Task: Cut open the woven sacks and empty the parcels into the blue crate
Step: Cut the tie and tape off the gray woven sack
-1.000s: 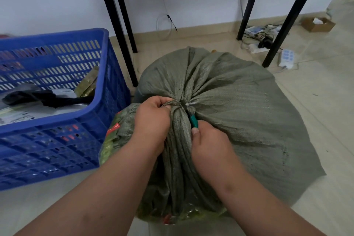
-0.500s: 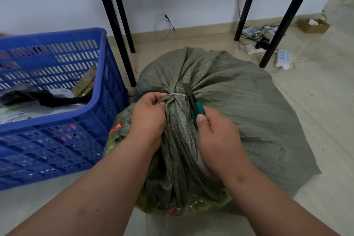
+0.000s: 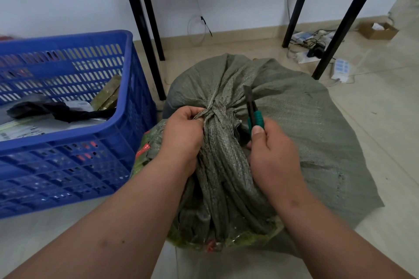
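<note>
Woven sack (image 3: 294,120) is sitting tied beside the blue crate (image 3: 127,106) as the left hand (image 3: 181,133) is clenching its bunched neck and the right hand (image 3: 272,154) is grasping a green-handled cutter (image 3: 254,113).

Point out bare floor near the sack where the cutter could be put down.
Bare floor lies right of the sack, short of the power strip. Another patch lies below the blue crate. The crate-sack gap is crowded.
</note>
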Demonstrator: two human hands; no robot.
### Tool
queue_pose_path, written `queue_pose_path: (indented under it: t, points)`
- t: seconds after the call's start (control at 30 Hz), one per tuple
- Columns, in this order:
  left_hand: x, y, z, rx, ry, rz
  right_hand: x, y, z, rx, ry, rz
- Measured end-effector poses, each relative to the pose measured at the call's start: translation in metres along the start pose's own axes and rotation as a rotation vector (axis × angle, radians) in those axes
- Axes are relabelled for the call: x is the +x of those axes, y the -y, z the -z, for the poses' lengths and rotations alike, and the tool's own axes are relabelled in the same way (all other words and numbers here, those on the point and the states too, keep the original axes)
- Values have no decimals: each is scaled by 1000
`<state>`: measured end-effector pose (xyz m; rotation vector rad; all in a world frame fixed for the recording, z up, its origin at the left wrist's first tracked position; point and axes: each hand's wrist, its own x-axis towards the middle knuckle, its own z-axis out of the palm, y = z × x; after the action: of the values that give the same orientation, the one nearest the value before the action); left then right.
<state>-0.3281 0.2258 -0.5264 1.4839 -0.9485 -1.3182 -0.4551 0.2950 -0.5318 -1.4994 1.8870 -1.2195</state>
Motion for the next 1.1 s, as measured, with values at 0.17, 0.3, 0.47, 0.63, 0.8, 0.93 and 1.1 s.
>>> queue_pose_path:
  t: [0.17,0.3,0.47,0.63,0.8,0.93,1.1]
  points:
    - [-3,-4,0,-13,26,26,7,1,0,36,13,-139]
    - [-6,-7,2,-8,45,50,12,4,1,110,-1,-254]
    - [-7,-9,3,12,35,135,17,0,2,55,59,-293]
    - [-7,-1,2,179,55,32,19,-1,-3,-20,111,-270]
    - [2,0,5,155,25,65,20,-2,-5,-15,132,-297]
    - [4,1,8,102,30,81,22,5,-5,49,186,-368]
    - [4,-8,26,111,-139,37,24,14,1,85,225,-395]
